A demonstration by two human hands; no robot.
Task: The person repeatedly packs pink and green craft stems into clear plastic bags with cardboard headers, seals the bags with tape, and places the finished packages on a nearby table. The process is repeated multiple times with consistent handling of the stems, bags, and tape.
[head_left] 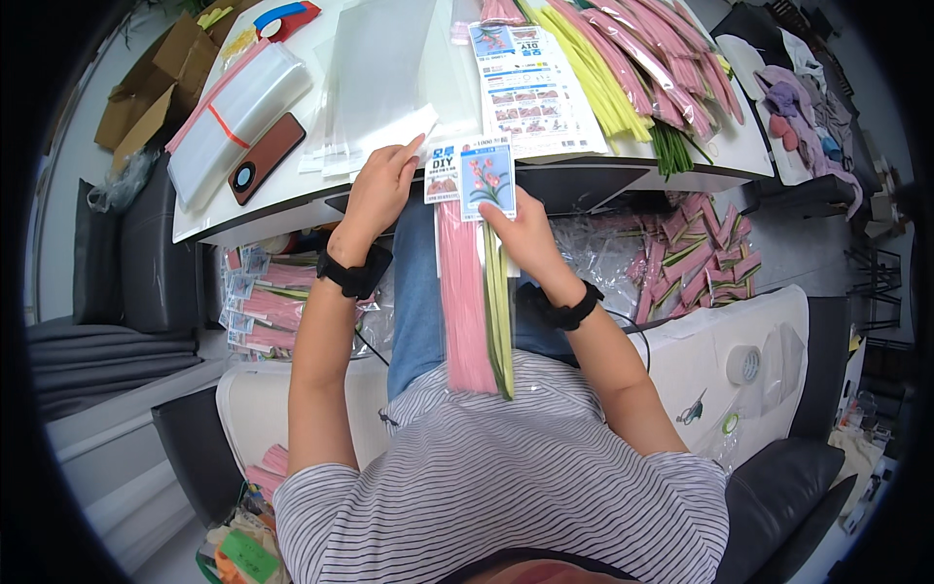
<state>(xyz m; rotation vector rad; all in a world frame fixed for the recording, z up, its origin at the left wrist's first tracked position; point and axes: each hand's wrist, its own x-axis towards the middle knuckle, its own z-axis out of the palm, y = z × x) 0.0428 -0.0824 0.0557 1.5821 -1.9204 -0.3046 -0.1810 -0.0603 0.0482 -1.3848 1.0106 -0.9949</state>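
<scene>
My right hand (522, 230) grips a printed card with a flower picture (487, 179) at the top of a clear bag. Pink craft stems (465, 306) and green ones (499, 321) hang down from it over my lap. My left hand (383, 186) is at the table's front edge, fingers pointing up beside a white flap (419, 124); whether it pinches the flap I cannot tell. Beyond it lie flat clear plastic bags (376, 66). Printed instruction sheets (536, 95) lie to the right, alongside yellow stems (591, 73) and bundled pink stems (657, 66).
A banded stack of clear bags (226, 120), a brown phone (267, 158) and a red-and-blue tape dispenser (288, 20) occupy the table's left. Below the table, filled packs (266, 306) lie left and pink bundles (693, 255) right. A tape roll (743, 364) and scissors (692, 411) rest on the seat.
</scene>
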